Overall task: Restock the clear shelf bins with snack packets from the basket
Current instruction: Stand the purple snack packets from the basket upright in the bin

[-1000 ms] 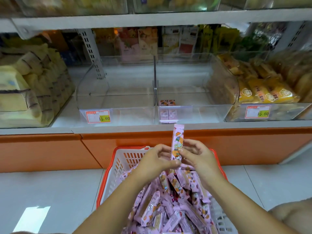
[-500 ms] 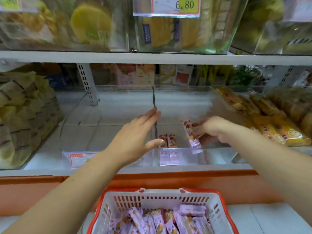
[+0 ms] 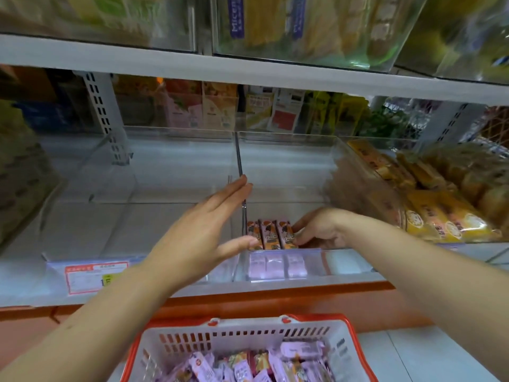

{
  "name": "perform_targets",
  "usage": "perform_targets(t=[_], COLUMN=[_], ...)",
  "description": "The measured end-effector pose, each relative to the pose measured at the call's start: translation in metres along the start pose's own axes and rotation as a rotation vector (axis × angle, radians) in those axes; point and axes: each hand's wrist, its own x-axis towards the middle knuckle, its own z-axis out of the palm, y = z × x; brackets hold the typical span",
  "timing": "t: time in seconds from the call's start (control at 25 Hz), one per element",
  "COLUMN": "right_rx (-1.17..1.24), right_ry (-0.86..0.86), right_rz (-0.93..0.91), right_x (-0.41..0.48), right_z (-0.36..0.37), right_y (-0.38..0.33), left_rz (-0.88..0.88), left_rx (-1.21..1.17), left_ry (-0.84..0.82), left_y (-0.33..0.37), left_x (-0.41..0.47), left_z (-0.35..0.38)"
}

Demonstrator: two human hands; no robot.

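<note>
Head view of a white shelf (image 3: 33, 295) carrying a row of transparent containers. The left clear bin (image 3: 124, 216) occupies the centre-left. The right clear bin (image 3: 286, 172) adjoins it, and the two meet at a thin upright divider (image 3: 239, 158). Farther right, a third container is filled with yellow packets (image 3: 440, 216). Below the shelf, at the near edge, stands a white basket (image 3: 349, 330) with a red rim, partly filled with lilac snack packets (image 3: 248, 366) lying in a loose heap. The left hand (image 3: 198, 235) is extended over the left clear bin with its fingers straight and close together. Their tips reach the divider, and the thumb is spread toward the near left corner of the right clear bin. The right hand (image 3: 319, 230) reaches into the right clear bin from the right, its fingers bent and their tips touching the rightmost of three packets (image 3: 268, 237). Whether they pinch it or merely press against it cannot be told. These three packets stand upright, side by side and touching, against the near wall of the right clear bin, beside the divider. A red-bordered price tag (image 3: 93, 278) is fixed to the front of the left clear bin.
</note>
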Motion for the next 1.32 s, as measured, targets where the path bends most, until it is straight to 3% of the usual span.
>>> perform_targets(t=[0.32, 0.48, 0.6, 0.68, 0.88, 1.0, 1.2, 1.32], right_rx=[-0.167, -0.158, 0.069, 0.046, -0.345, -0.479, -0.675, -0.775], right_ry=[0.083, 0.501, 0.592, 0.541, 0.125, 0.02, 0.108, 0.134], right_rz=[-0.087, -0.56, -0.832, -0.803, -0.292, -0.147, -0.295, -0.312], right_x=[-0.022, -0.055, -0.099, -0.11, -0.066, -0.042, -0.018, -0.009], right_z=[0.003, 0.0, 0.024, 0.052, 0.121, 0.145, 0.168, 0.18], right_y=[-0.006, 0.0, 0.027, 0.06, 0.167, 0.215, 0.24, 0.246], left_rz=[-0.014, 0.015, 0.144, 0.138, -0.196, -0.313, -0.517, -0.479], left_rx=[0.018, 0.139, 0.139, 0.08, -0.049, -0.077, 0.042, 0.227], left_ry=[0.012, 0.182, 0.364, 0.272, -0.293, -0.467, -0.417, -0.519], left_y=[0.003, 0.015, 0.032, 0.047, 0.062, 0.055, 0.028, 0.011], left_x=[-0.003, -0.026, -0.056, -0.077, -0.135, -0.157, -0.178, -0.18], left_z=[0.001, 0.004, 0.008, 0.021, 0.099, 0.141, 0.173, 0.172])
